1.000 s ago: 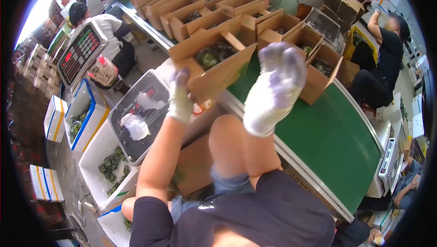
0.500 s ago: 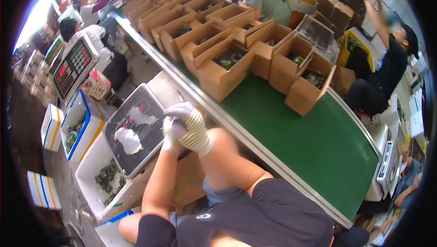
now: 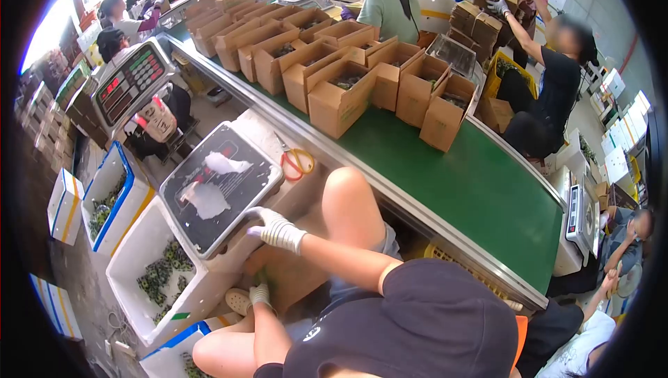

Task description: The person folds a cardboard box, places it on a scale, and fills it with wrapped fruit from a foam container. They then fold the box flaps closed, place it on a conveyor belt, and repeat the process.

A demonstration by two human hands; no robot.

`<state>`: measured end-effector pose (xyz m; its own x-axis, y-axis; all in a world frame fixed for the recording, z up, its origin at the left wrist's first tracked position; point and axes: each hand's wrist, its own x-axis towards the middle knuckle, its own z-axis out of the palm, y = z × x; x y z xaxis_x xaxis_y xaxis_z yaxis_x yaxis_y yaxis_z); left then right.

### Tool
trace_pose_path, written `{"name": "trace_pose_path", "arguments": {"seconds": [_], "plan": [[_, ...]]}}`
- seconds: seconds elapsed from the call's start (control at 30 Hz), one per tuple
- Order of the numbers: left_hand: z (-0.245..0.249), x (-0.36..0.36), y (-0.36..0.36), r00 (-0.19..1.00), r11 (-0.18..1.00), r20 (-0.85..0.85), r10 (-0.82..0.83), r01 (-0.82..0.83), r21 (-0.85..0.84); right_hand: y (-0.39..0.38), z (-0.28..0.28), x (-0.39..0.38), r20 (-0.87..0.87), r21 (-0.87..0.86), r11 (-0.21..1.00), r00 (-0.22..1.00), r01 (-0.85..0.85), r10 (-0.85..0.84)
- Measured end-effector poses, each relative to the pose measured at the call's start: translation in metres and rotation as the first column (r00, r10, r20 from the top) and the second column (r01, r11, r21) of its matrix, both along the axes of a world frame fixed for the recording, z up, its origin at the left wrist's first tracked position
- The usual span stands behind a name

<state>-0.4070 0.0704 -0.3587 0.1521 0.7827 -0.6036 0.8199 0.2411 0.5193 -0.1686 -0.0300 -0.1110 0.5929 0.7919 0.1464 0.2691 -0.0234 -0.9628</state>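
My right hand point(image 3: 278, 230), in a striped white knit glove, hovers at the near edge of the weighing scale point(image 3: 243, 200), fingers apart and nothing in them. Two crumpled white scraps point(image 3: 207, 200) lie on the scale's dark platform. Lower down, my left hand point(image 3: 260, 294), gloved too, reaches to a brown cardboard box point(image 3: 303, 277) between my legs, beside my clog point(image 3: 238, 301). Its fingers are mostly hidden against the cardboard. A white foam box point(image 3: 132, 287) holding dark green crabs or similar bundles point(image 3: 163, 273) stands left of my hands.
Red-and-yellow scissors point(image 3: 298, 162) lie beyond the scale. A green conveyor belt point(image 3: 431, 183) with a metal rail point(image 3: 390, 197) carries several open cartons point(image 3: 341, 110). The scale's display point(image 3: 131, 82) rises at left. Several people work around, one point(image 3: 557, 79) lifting flattened cardboard at right.
My hands, clasped together over the scale's edge before, have parted. The left went down to the cardboard box; the right stayed near the scale. The view has shifted, and the scissors now show.
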Motion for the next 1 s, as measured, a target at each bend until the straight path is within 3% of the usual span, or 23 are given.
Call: {"name": "trace_pose_path", "arguments": {"seconds": [0.03,0.07,0.13,0.2,0.3,0.33,0.4,0.47,0.5,0.53,0.57,0.6,0.67,0.7,0.73,0.8,0.87,0.9,1.0], "plan": [[-0.017,0.002,0.002,0.998,0.998,0.006,0.054,-0.054,-0.043,-0.001,-0.02,0.001,0.048,-0.293,0.952,0.996,0.088,-0.077],[-0.024,0.004,0.004,0.994,0.99,0.012,0.11,-0.109,-0.086,-0.002,-0.043,0.006,0.121,-0.553,0.813,0.983,0.181,-0.136],[0.028,0.026,-0.011,0.992,0.997,0.122,0.035,-0.042,0.058,-0.016,-0.103,0.01,0.361,-0.726,0.558,0.914,0.401,-0.188],[0.054,0.032,-0.02,0.99,0.988,0.137,-0.047,0.026,0.15,-0.007,-0.257,0.031,0.114,-0.865,0.486,0.993,0.12,-0.042],[0.041,0.036,-0.012,0.989,0.986,0.113,-0.101,0.084,0.147,-0.02,-0.147,0.008,0.059,-0.936,0.351,0.993,0.02,0.101],[0.04,0.035,-0.012,0.979,0.993,0.201,-0.038,0.014,0.121,-0.018,-0.148,0.004,0.063,-0.889,0.457,0.998,0.041,0.031],[0.032,0.035,-0.014,0.925,0.992,0.369,0.095,-0.12,0.044,-0.019,-0.139,0.0,0.393,-0.839,0.35,0.909,0.417,-0.14],[0.018,0.034,-0.011,0.943,0.994,0.326,0.066,-0.092,0.063,-0.028,-0.175,0.031,0.281,-0.879,0.355,0.948,0.317,-0.15],[0.012,0.032,-0.009,0.952,0.995,0.304,0.042,-0.068,0.075,-0.011,-0.263,0.057,0.131,-0.886,0.426,0.981,0.181,-0.144],[0.006,0.033,-0.006,0.959,0.995,0.283,0.023,-0.048,0.085,-0.008,-0.28,0.055,0.105,-0.854,0.48,0.97,0.2,-0.219],[0.001,0.035,-0.008,0.978,0.98,0.204,0.047,-0.084,0.178,-0.01,-0.258,0.048,0.077,-0.862,0.476,0.974,0.172,-0.213],[0.011,0.032,-0.01,0.969,0.984,0.239,0.065,-0.101,0.144,-0.012,-0.26,0.044,0.046,-0.872,0.469,0.977,0.142,-0.21],[0.034,0.029,-0.01,0.946,0.99,0.31,0.097,-0.124,0.071,-0.008,-0.299,0.04,0.292,-0.809,0.491,0.946,0.324,-0.144],[0.039,0.031,-0.009,0.892,0.972,0.397,0.217,-0.236,-0.002,-0.009,-0.29,0.035,0.416,-0.76,0.5,0.902,0.415,-0.116],[0.044,0.032,-0.008,0.819,0.939,0.467,0.332,-0.333,-0.084,-0.012,-0.282,0.035,0.332,-0.781,0.501,0.928,0.371,-0.169],[0.026,0.033,-0.001,0.734,0.876,0.527,0.428,-0.48,-0.043,-0.025,-0.167,0.018,0.167,-0.814,0.502,0.945,0.293,-0.281],[0.049,0.033,-0.002,0.614,0.79,0.589,0.525,-0.609,-0.07,-0.017,-0.147,0.014,0.082,-0.688,0.615,0.884,0.384,-0.46],[0.055,0.03,0.005,0.628,0.803,0.59,0.508,-0.594,-0.059,-0.015,-0.134,0.01,0.026,-0.62,0.651,0.841,0.438,-0.541],[0.1,0.024,0.009,0.469,0.786,0.803,0.368,-0.618,0.001,-0.017,-0.081,0.006,-0.095,-0.431,0.796,0.856,0.424,-0.508]]}}
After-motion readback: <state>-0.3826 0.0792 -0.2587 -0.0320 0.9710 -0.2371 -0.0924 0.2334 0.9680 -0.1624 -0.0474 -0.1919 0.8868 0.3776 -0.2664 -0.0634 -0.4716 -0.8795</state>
